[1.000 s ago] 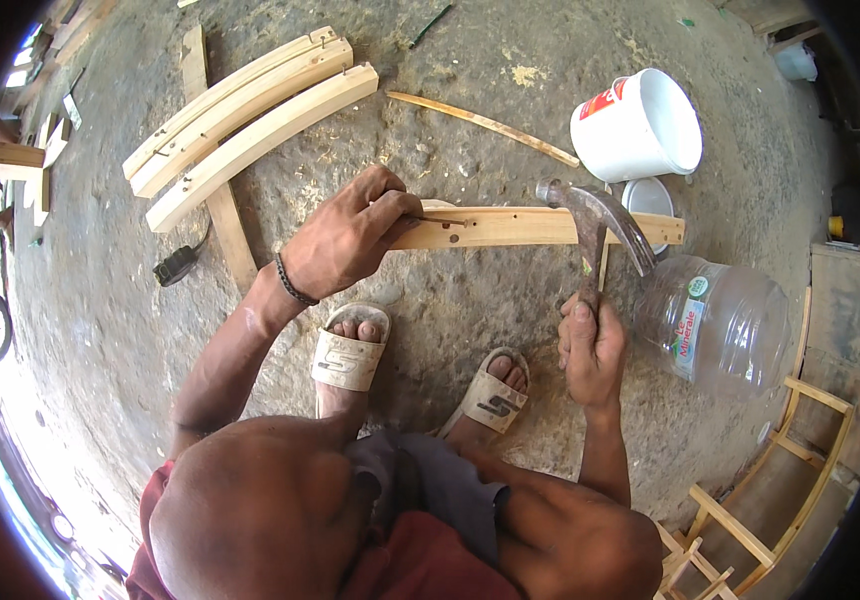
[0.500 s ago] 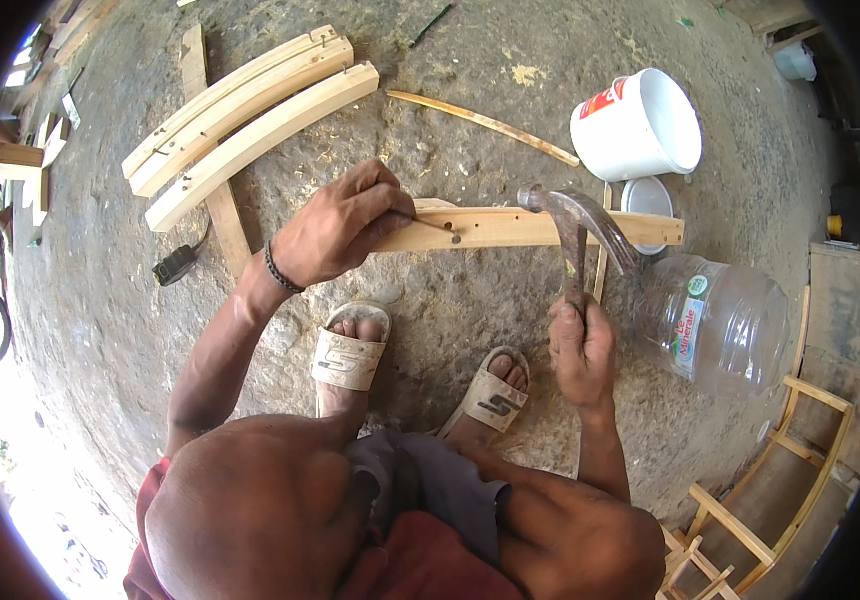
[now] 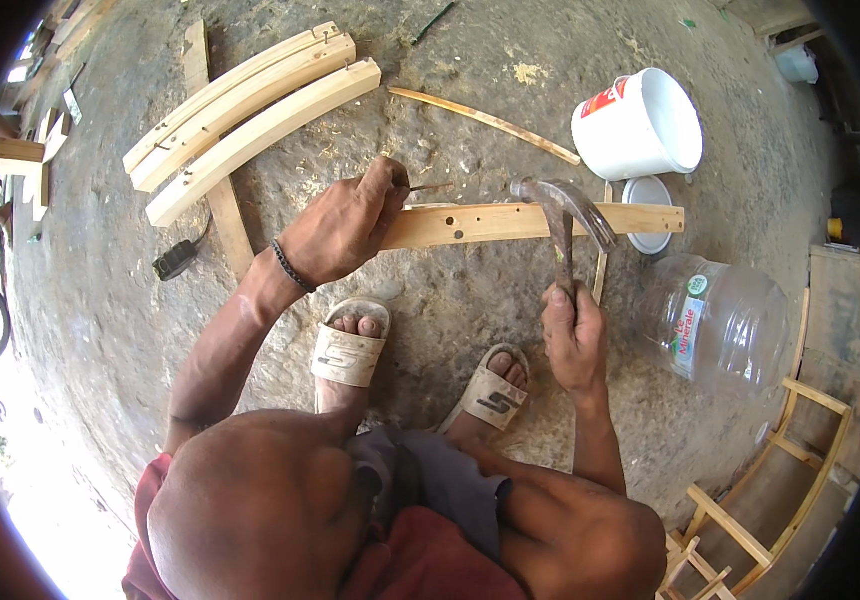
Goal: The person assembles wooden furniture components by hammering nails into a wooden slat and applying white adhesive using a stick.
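My left hand is closed with a thin nail sticking out to the right from its fingers, just above a pale wooden plank. The hand covers the plank's left end; whether it also grips the wood I cannot tell. Dark spots, holes or nail heads, mark the plank's top face. My right hand is wrapped round the handle of a claw hammer. Its metal head hangs over the plank's middle, the striking face toward the left and the claw toward the right.
Several wooden pieces with nails standing in them lie at the far left across a flat board. A white bucket lies tipped at the right, near a round lid and a clear plastic bottle. A wooden frame stands lower right.
My left hand has raised the nail from the plank's dark spots, and it now points right above the plank's far edge. The hammer has shifted slightly left.
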`<action>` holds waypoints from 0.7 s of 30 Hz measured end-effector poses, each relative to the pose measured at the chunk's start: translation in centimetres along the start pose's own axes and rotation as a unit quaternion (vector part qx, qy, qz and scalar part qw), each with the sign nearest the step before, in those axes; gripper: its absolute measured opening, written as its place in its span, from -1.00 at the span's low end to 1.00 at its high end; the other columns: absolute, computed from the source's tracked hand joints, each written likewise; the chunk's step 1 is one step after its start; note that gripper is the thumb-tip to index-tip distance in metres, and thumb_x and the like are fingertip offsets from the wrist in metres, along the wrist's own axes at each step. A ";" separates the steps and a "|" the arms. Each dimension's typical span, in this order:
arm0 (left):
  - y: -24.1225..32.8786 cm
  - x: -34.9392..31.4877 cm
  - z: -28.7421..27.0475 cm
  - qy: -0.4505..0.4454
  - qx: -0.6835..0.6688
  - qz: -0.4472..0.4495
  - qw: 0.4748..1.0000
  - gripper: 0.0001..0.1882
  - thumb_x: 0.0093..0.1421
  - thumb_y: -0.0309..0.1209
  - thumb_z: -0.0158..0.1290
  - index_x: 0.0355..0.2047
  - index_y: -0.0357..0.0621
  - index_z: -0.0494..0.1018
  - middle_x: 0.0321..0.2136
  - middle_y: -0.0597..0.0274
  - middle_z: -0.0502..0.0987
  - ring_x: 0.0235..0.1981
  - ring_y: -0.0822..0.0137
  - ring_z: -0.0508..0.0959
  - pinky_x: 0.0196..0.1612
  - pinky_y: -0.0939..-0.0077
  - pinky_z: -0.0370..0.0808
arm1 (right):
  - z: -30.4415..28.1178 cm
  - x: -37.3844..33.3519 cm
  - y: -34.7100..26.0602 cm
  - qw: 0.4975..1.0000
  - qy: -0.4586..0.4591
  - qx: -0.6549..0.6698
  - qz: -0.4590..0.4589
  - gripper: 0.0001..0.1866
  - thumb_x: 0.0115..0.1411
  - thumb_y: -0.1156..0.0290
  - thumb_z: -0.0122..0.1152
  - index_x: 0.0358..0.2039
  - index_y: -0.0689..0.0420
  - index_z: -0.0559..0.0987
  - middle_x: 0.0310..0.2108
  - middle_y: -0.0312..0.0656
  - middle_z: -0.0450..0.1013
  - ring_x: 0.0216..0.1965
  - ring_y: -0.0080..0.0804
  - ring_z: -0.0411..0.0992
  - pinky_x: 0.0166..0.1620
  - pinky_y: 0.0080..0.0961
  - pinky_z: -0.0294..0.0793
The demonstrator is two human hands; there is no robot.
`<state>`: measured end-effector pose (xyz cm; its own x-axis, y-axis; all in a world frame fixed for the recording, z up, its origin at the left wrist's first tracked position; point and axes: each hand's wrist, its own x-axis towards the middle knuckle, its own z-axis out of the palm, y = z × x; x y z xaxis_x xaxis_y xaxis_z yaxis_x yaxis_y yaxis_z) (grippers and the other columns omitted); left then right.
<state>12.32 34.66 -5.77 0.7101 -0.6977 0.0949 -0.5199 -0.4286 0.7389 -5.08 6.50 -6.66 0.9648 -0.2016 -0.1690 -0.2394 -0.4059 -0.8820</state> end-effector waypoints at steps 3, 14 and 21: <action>-0.3 0.1 0.1 -0.005 -0.023 -0.008 1.000 -0.85 0.38 -0.54 -0.09 -0.08 -0.33 0.28 -0.40 -0.08 0.57 -0.43 -0.10 0.62 -0.36 0.15 0.52 | -0.4 -0.2 0.0 1.000 -0.002 -0.013 -0.012 -0.74 0.49 0.25 -0.06 -0.25 0.18 0.44 -0.65 -0.48 0.23 -0.65 -0.77 0.14 -0.58 -0.68 0.13; 0.1 0.3 -0.5 0.079 0.128 0.053 0.987 -0.82 0.26 -0.57 0.07 -0.15 -0.23 0.36 -0.36 -0.01 0.49 -0.36 -0.03 0.56 -0.30 0.14 0.52 | 0.6 -0.1 -0.8 0.999 0.001 -0.042 -0.007 -0.66 0.42 0.19 0.09 -0.26 0.26 0.52 -0.62 -0.03 0.41 -0.60 -0.26 0.43 -0.47 -0.30 0.35; -0.2 0.6 -1.2 0.059 0.064 0.138 0.987 -0.85 0.17 -0.49 0.20 -0.25 -0.19 0.51 -0.27 0.12 0.51 -0.25 0.09 0.57 -0.20 0.23 0.53 | 1.3 -0.1 -0.4 1.000 -0.009 -0.020 0.002 -0.67 0.43 0.20 0.07 -0.27 0.26 0.49 -0.63 -0.05 0.40 -0.60 -0.25 0.43 -0.48 -0.30 0.35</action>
<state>13.42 34.95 -5.07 0.5791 -0.7295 0.3640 -0.7522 -0.3060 0.5835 -4.92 7.83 -6.84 0.9657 -0.1876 -0.1796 -0.2462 -0.4411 -0.8630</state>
